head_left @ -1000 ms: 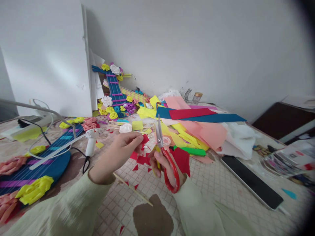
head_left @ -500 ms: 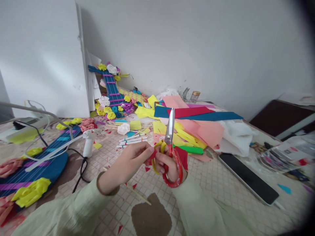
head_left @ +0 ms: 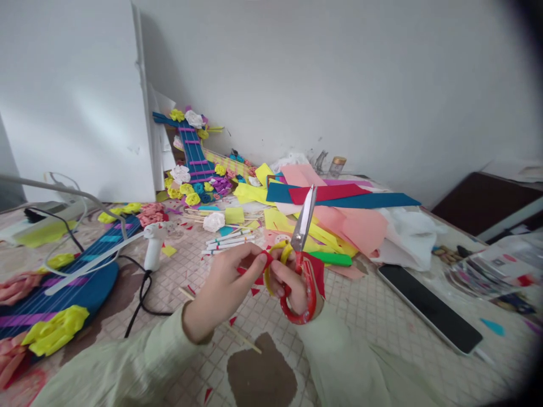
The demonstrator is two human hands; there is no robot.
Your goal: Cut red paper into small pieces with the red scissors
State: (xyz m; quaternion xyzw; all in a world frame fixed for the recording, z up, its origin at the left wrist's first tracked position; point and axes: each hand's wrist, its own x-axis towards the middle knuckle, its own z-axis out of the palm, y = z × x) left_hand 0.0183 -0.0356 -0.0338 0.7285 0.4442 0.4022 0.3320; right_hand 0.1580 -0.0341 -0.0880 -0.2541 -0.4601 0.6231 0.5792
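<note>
My right hand [head_left: 287, 282] grips red-and-yellow scissors [head_left: 300, 254], fingers through the loops, the closed blades pointing up and to the right. My left hand [head_left: 224, 288] pinches a small red paper piece [head_left: 265, 259] right beside the scissor handles, touching my right fingers. Small red paper scraps [head_left: 253, 291] lie on the tiled surface under both hands. Pale green sleeves cover both forearms.
A heap of coloured paper sheets [head_left: 339, 217] lies behind the hands. White markers [head_left: 229, 240], a white glue gun [head_left: 150, 249] with black cord, a blue board with paper flowers [head_left: 51, 299], a thin wooden stick [head_left: 237, 333] and a dark tablet [head_left: 430, 308] surround them.
The scissors tipped from leaning left to leaning right. My left hand came in from the left with the red piece until it met my right hand.
</note>
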